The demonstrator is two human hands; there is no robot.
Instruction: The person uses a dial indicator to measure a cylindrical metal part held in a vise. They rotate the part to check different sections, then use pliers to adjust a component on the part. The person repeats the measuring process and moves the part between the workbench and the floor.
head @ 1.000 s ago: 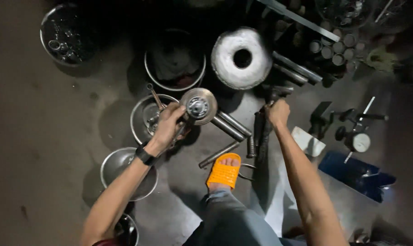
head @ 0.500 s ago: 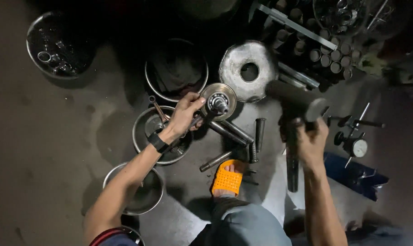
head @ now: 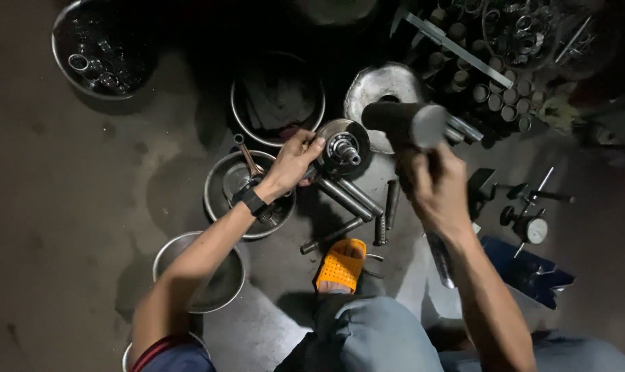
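Round metal disc assembly with a shaft stub at its centre (head: 343, 147) sits low over the concrete floor (head: 85, 207), just in front of the dark steel bowl (head: 278, 96) and beside the pale round casting (head: 381, 86). Left hand (head: 293, 162) grips the disc's left edge, fingers curled over the rim, thumb on top, wrist bent slightly back, forearm running down-left with a black watch (head: 252, 201) on the wrist. Right hand (head: 438, 189) is raised, fist closed round the handle of a heavy cylindrical hammer (head: 403, 124); head lies horizontal, well above the disc and right of it, not touching. Right forearm runs steeply down toward the camera. Under the disc, several steel rods (head: 350, 200) lie angled on the floor. A shallow steel bowl (head: 243, 196) with small parts sits under the left wrist, another empty bowl (head: 202, 272) nearer the knee. Orange sandal (head: 340, 265) between the arms. Dial gauge on a stand (head: 529, 224) off to the right, blue tray (head: 526, 265) next to it.
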